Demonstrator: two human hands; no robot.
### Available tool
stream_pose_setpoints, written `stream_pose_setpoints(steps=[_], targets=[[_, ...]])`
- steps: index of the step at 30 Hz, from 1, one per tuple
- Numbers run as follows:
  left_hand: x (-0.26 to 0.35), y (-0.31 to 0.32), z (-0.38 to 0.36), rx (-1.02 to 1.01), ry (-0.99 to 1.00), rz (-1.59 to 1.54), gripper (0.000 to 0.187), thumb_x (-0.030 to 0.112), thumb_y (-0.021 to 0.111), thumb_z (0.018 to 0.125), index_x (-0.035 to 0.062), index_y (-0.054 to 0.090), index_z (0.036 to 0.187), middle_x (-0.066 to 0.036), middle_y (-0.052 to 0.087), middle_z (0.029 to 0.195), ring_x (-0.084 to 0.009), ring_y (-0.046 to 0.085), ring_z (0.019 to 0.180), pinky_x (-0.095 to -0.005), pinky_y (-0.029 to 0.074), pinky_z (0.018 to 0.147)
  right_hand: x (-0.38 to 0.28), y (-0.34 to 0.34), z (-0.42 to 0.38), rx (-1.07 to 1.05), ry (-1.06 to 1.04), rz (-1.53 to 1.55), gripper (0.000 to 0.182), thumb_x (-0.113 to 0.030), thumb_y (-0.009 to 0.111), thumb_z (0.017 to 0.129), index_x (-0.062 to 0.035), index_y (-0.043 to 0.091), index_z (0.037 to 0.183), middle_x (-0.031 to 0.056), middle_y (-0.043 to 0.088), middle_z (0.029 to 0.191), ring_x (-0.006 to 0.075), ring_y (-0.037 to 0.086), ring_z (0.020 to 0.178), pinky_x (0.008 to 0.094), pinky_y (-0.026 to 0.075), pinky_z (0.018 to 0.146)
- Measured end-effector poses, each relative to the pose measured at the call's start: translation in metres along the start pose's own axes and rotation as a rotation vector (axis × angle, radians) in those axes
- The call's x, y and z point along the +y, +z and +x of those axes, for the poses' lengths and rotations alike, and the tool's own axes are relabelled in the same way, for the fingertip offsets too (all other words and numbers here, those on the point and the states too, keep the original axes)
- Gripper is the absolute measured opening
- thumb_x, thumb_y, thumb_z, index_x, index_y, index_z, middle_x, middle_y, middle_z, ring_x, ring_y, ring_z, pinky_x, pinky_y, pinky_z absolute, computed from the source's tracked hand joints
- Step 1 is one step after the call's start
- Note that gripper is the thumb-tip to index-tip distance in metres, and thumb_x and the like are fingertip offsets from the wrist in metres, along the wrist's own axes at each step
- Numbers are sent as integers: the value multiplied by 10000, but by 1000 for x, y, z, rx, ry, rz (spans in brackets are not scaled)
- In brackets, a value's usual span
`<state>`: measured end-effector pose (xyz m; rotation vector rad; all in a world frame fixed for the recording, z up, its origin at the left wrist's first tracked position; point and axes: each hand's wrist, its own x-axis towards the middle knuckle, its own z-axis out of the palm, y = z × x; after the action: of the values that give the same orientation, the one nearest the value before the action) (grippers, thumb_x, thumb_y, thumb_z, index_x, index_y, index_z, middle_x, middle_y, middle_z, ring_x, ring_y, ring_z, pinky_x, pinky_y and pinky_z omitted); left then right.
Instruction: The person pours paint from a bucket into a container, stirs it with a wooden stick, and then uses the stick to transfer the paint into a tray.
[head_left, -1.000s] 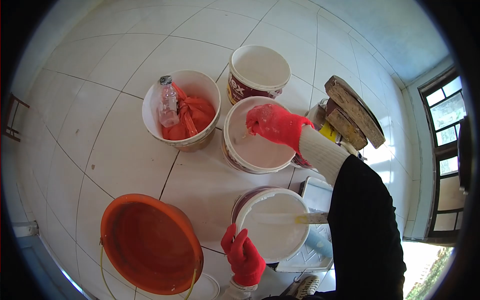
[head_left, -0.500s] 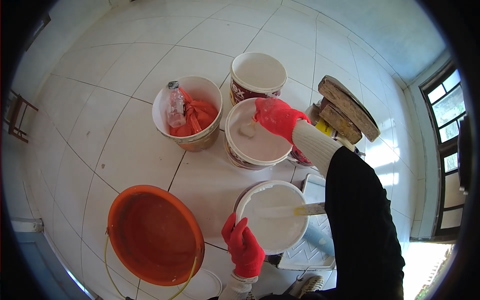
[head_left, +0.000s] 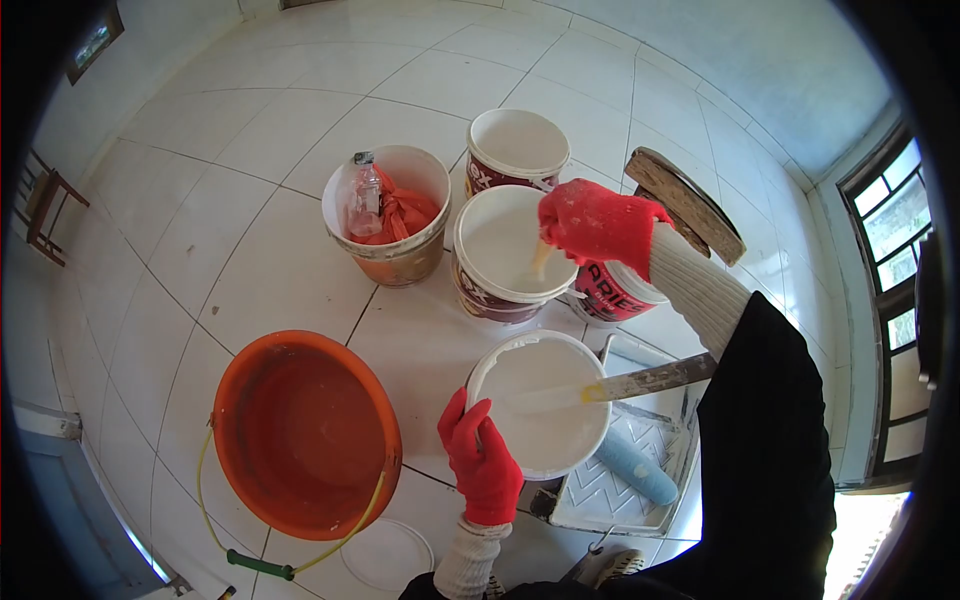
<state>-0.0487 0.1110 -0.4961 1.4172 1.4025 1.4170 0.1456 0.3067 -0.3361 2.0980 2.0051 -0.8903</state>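
Observation:
My right hand (head_left: pixel 600 222), in a red glove, is closed over a white paint bucket (head_left: pixel 470 262). Out of its fingers a pale stick-like tool (head_left: pixel 542 262) reaches down to the bucket's white contents; the glove hides its upper part. Nearer me stands a second white paint bucket (head_left: pixel 478 365), with whitish liquid inside. Its left rim is gripped by my left hand (head_left: pixel 482 462), also red-gloved, with the fingers curled at the edge. A flat, paint-stained stick (head_left: pixel 655 380) slants out of this bucket to the right, its pale end in the liquid.
An orange pail (head_left: pixel 225 440) stands at left, near a white lid (head_left: pixel 385 555). Behind are a bucket holding a bottle and red bag (head_left: pixel 400 215), and another white bucket (head_left: pixel 520 140). At right are a red-labelled tub (head_left: pixel 610 290), wooden blocks (head_left: pixel 685 200), and a tray (head_left: pixel 590 505) with a blue roller (head_left: pixel 640 468).
My right hand has shifted right and slightly down, with the pale tool moving rightward in the far bucket. My left hand stays on the near bucket's rim. The view has shifted a little.

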Motion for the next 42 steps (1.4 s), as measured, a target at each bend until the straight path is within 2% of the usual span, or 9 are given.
stream_pose_setpoints(steps=[3, 7, 11, 16, 19, 23, 26, 30, 42], targets=[[1, 1, 0, 6, 5, -2, 208, -8, 484, 908, 58, 566, 1086, -173, 479, 1243, -315, 501, 1126, -390, 436, 932, 64, 24, 35, 438, -314, -898, 149, -134, 529, 856, -17, 621, 846, 130, 661, 803, 294, 658, 720, 389, 533, 643], [-1, 1, 1, 14, 32, 6, 203, -6, 486, 909, 63, 566, 1083, -176, 477, 1244, -314, 502, 1123, -391, 438, 929, 47, 36, 56, 698, -56, -249, 173, -161, 517, 868, -25, 620, 840, 152, 669, 827, 327, 655, 794, 430, 510, 687], [-2, 0, 1, 9, 33, -15, 198, -8, 488, 912, 65, 567, 1078, -179, 477, 1245, -316, 501, 1123, -390, 439, 928, 37, 46, 66, 684, -188, 2, 204, -181, 552, 835, -21, 631, 934, 138, 665, 809, 312, 657, 827, 447, 521, 716], [-1, 1, 1, 7, 18, 1, 194, -10, 487, 913, 68, 569, 1070, -177, 477, 1244, -316, 502, 1122, -388, 442, 925, 20, 22, 38, -77, -153, 177, 137, -141, 550, 824, -37, 631, 864, 138, 662, 818, 305, 641, 724, 400, 508, 655], [-1, 1, 0, 2, 21, 5, 190, -9, 486, 914, 68, 570, 1066, -174, 477, 1242, -313, 505, 1119, -387, 446, 919, 63, 45, 59, 435, -392, -591, 124, -131, 553, 804, -31, 625, 818, 130, 648, 768, 275, 636, 690, 377, 508, 637], [-2, 1, 0, 9, 47, -12, 203, -21, 494, 907, 71, 565, 1073, -177, 477, 1241, -317, 507, 1115, -386, 449, 914, 69, 52, 83, 506, -230, -610, 108, -121, 553, 793, -37, 622, 792, 114, 629, 719, 253, 620, 653, 360, 504, 624], [-2, 0, 2, 2, 71, -5, 215, -29, 499, 901, 74, 560, 1080, -181, 474, 1242, -320, 511, 1108, -387, 450, 912, 59, 66, 85, 345, -248, 98, 121, -105, 531, 811, -43, 632, 835, 107, 635, 722, 260, 609, 642, 356, 506, 628], [-3, 0, 1, 4, 45, -18, 221, -34, 502, 900, 76, 556, 1085, -186, 475, 1243, -323, 522, 1097, -389, 450, 909, 48, 73, 95, 141, -109, 120, 134, -131, 537, 828, -46, 637, 856, 125, 650, 768, 284, 627, 706, 361, 508, 661], [-1, 2, 0, 3, 6, -94, 182, -25, 473, 915, 58, 574, 1040, -144, 455, 1281, -264, 472, 1148, -358, 401, 959, 42, 92, 94, 467, -379, -240, 243, -152, 631, 800, -60, 580, 1019, 100, 644, 1029, 281, 629, 950, 368, 518, 742]])
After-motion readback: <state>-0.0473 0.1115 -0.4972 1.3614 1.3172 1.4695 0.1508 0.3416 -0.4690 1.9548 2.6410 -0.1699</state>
